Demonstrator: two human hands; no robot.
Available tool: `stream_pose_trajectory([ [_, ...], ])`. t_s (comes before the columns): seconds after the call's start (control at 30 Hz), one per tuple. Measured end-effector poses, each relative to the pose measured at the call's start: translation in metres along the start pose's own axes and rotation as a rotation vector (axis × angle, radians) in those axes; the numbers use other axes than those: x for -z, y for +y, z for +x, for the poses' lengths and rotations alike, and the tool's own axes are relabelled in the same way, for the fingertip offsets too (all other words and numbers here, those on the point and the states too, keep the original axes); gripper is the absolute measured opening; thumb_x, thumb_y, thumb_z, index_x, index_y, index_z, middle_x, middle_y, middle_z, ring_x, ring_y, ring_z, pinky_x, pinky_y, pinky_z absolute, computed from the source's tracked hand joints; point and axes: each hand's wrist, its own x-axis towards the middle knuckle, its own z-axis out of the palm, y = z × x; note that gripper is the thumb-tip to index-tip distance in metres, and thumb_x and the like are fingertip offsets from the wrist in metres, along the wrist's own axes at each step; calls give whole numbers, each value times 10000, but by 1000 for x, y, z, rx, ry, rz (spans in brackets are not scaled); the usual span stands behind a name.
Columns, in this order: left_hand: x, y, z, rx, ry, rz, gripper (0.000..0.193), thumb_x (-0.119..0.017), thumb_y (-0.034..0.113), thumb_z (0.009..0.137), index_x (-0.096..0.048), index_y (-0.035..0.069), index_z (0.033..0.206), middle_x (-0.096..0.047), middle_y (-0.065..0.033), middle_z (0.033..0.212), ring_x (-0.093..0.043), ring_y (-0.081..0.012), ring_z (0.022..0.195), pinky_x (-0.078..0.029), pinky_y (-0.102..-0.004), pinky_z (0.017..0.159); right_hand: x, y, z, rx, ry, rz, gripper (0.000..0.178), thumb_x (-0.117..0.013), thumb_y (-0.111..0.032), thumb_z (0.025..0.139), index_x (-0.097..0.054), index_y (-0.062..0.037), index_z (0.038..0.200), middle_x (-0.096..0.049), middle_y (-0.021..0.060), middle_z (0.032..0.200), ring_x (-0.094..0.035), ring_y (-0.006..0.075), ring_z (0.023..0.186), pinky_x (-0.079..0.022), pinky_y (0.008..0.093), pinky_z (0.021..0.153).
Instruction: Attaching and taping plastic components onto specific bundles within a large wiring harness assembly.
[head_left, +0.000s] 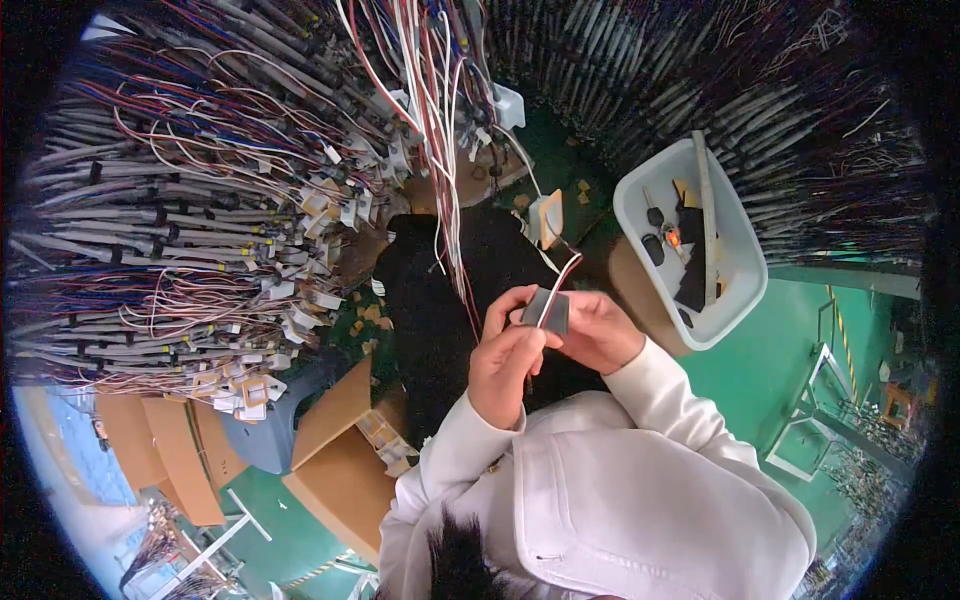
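In front of my lap, my left hand (508, 350) and my right hand (598, 330) are close together, both closed on a small dark grey flat piece (545, 312), perhaps tape or foam. Thin white and dark red wires (565, 275) run across that piece, and my left thumb presses near their lower end. My fingers hide part of the piece's edges. Just beyond my hands, a white and tan square part (548, 218) hangs on a thin wire. A loose bundle of white, red and dark wires (440, 130) comes down from above, left of my hands.
Racks of grey-sleeved cable harnesses (130, 230) line the left, with more dark ones (680, 70) at the upper right. A pale plastic bin (735, 325) holding tools stands to my right. An open cardboard box (335, 480) sits at lower left, near a blue-grey container (262, 440).
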Motion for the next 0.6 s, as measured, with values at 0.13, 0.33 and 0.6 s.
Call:
stream_pose_trajectory([
  [0.13,0,-2,-1,24,-55,-60,225,-488,143,897,-655,-2,857,-384,-107,1302,-460,-54,660,-372,-204,593,-5,-2,1,7,14,-16,518,-631,-385,832,-572,48,1111,-598,160,1104,-607,236,890,-488,373,816],
  [0.33,-2,-3,5,-340,-41,374,128,-575,52,844,-636,-50,892,-402,-177,1272,-582,-169,768,-479,-282,730,-15,-2,-1,107,209,-150,391,-646,-305,842,-608,25,1048,-639,103,916,-549,121,699,-458,262,683],
  [0.6,19,11,15,-280,-246,454,65,-674,118,748,-684,56,765,-566,-95,1152,-608,-196,741,-494,-319,733,-31,-7,-3,160,247,-96,160,-577,-187,879,-559,-29,863,-501,-8,661,-448,85,586,-366,222,592],
])
